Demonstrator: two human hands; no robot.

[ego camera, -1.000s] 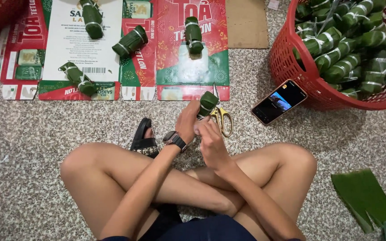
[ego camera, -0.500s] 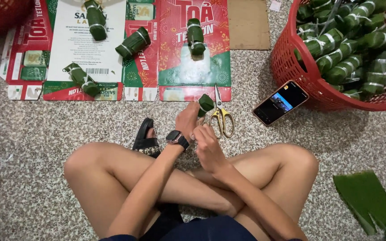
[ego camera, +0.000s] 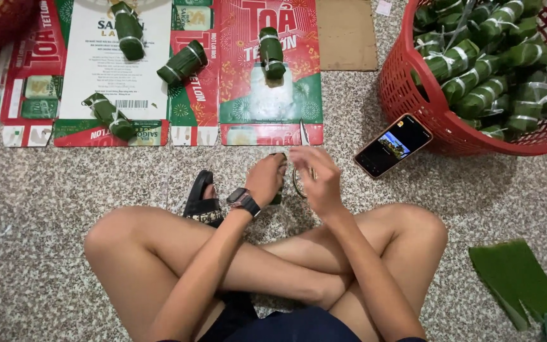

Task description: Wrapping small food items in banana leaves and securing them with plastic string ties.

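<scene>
I sit cross-legged on a speckled floor. My left hand (ego camera: 266, 179), with a dark watch on its wrist, is closed around a small green leaf-wrapped roll (ego camera: 277, 199); only a sliver of it shows below the fingers. My right hand (ego camera: 318, 180) is blurred, right beside the left, with its fingers reaching toward the roll's top. Whether it holds anything is unclear. Yellow-handled scissors (ego camera: 302, 136) lie on the floor, partly hidden under my right hand.
Several tied leaf rolls (ego camera: 271, 52) lie on flattened red and green cardboard (ego camera: 248, 107) ahead. A red basket (ego camera: 413, 101) at right holds several more rolls. A phone (ego camera: 392, 144) lies beside it. A cut green leaf (ego camera: 517, 282) lies at lower right and a black sandal (ego camera: 201, 199) by my knee.
My left hand has turned over the roll and now covers it. My right hand has lifted from beside the roll and moved up over the scissors, blurred by motion.
</scene>
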